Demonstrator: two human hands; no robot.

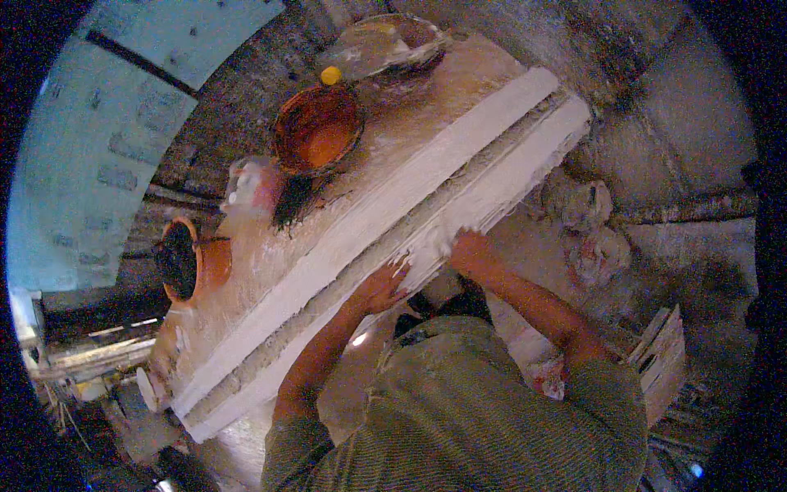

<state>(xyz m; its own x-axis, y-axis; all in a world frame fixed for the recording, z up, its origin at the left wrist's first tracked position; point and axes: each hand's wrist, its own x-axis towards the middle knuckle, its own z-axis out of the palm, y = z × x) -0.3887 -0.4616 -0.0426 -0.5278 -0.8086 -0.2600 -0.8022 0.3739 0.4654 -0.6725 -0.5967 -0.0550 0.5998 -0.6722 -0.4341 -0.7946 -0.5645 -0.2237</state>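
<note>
A long, pale plaster-like moulding [475,131] lies diagonally across the worktable, with a rough grey groove running lengthwise along it. Wet white paste [430,250] is heaped on its near band, between my two hands. My left hand [384,287] rests against that near band, its whitened fingers spread at the edge of the paste. On the other side of the heap, my right hand [470,249] touches the paste. White material covers the right fingertips, so their grip is hidden.
Beyond the moulding, an orange bowl [318,129] stands by a small yellow round thing [330,75]. A wide, whitish basin [389,45] is at the back. An orange container with a dark opening [182,258] lies left. Crumpled whitish bags [597,252] are at right.
</note>
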